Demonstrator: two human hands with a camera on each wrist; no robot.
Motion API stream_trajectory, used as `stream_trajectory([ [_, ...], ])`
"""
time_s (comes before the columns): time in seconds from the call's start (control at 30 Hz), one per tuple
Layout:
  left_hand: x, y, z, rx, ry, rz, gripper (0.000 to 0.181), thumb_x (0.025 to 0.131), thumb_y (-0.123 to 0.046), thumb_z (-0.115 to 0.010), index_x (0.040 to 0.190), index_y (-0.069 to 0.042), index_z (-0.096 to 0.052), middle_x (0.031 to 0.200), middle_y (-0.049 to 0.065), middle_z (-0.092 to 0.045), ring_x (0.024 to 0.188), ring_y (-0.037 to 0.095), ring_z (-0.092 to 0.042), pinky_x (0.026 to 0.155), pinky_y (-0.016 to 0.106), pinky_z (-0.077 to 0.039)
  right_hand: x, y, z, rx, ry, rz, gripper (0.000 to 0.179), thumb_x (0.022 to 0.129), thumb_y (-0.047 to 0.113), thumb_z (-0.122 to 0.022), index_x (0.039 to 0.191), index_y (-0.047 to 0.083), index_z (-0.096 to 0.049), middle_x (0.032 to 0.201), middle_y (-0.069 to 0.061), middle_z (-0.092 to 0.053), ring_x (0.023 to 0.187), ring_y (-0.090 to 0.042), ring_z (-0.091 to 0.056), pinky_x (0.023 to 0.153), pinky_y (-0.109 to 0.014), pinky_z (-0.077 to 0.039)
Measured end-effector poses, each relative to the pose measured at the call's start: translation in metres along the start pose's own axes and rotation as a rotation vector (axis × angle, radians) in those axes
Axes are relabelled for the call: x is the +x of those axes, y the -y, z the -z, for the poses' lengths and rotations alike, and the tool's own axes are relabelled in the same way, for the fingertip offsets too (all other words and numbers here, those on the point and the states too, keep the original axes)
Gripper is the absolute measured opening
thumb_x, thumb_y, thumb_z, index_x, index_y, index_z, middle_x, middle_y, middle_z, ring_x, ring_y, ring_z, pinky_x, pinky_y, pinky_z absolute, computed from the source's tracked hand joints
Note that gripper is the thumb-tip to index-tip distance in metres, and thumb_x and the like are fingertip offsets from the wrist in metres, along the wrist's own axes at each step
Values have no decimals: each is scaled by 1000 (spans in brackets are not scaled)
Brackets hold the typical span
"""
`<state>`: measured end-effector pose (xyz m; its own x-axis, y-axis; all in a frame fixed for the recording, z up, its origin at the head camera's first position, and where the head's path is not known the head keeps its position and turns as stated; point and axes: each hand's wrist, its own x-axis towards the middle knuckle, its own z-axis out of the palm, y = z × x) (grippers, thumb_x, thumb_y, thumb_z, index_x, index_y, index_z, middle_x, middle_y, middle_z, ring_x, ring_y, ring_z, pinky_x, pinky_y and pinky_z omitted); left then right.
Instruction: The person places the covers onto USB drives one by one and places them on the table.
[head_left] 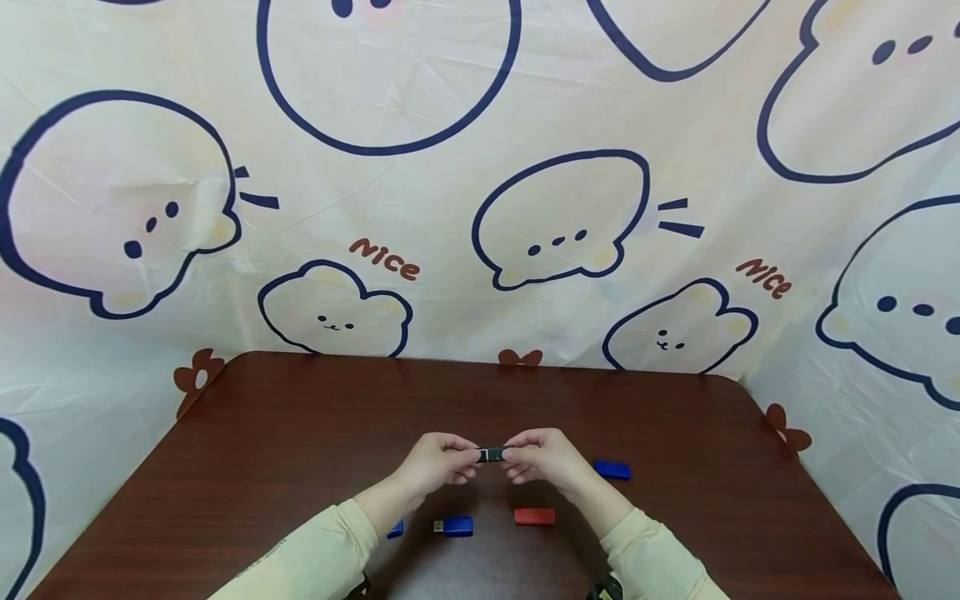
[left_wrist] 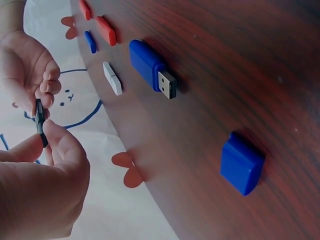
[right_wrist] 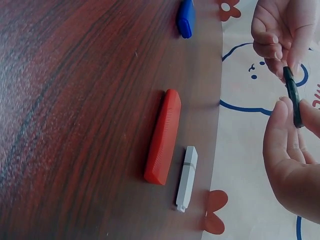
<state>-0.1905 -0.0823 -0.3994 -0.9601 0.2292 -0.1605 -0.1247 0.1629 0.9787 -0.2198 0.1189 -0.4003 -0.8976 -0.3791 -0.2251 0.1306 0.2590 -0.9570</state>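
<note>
Between both hands, raised over the table, is a small black USB stick [head_left: 491, 454] with a light band across it. My left hand [head_left: 441, 460] pinches one end between thumb and fingers. At the other end my right hand [head_left: 543, 457] pinches it the same way. In the left wrist view the black USB stick [left_wrist: 40, 122] runs from one set of fingertips to the other. The right wrist view shows the black USB stick [right_wrist: 292, 97] edge-on, its ends partly covered by the fingers.
Nearer on the table [head_left: 322, 433] lie an uncapped blue USB stick [head_left: 457, 526], its blue cap [head_left: 396, 530] and a red USB stick [head_left: 534, 517]. Another blue stick [head_left: 612, 470] lies right. A white stick [right_wrist: 187, 177] shows in the wrist views. Patterned cloth [head_left: 442, 200] surrounds the table.
</note>
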Motion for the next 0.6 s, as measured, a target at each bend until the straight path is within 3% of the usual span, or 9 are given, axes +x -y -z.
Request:
stream_trajectory([
  [0.13,1,0,-3,1,-27,20,25,90,-10,-60,104,10,-62,84,15,-70,66,10,-61,68,28,-55,0,1,1,-2,-1,-6,27,88,15,-64,104,-7,-62,91,-25,-69,66,-13,-65,68,-30,-56],
  [0.23,1,-1,-5,9,-36,1,24,90,-10,-59,105,9,-61,84,15,-70,66,10,-61,67,29,-55,-1,2,1,2,-8,-8,27,88,15,-64,104,-7,-62,91,-25,-69,66,-13,-65,68,-30,-56],
  [0.4,2,0,-6,120,-44,-126,22,87,-9,-63,104,5,-60,87,19,-69,70,15,-64,66,29,-54,-1,3,0,20,-16,-5,27,89,14,-62,109,-5,-61,84,-17,-70,63,-11,-63,65,-28,-56],
  [0.6,3,3,-5,307,-84,-259,14,82,-7,-69,94,-1,-64,82,8,-69,70,14,-60,60,22,-48,0,0,2,-20,12,28,27,88,14,-64,109,-3,-62,77,-7,-68,62,-13,-62,64,-29,-55],
])
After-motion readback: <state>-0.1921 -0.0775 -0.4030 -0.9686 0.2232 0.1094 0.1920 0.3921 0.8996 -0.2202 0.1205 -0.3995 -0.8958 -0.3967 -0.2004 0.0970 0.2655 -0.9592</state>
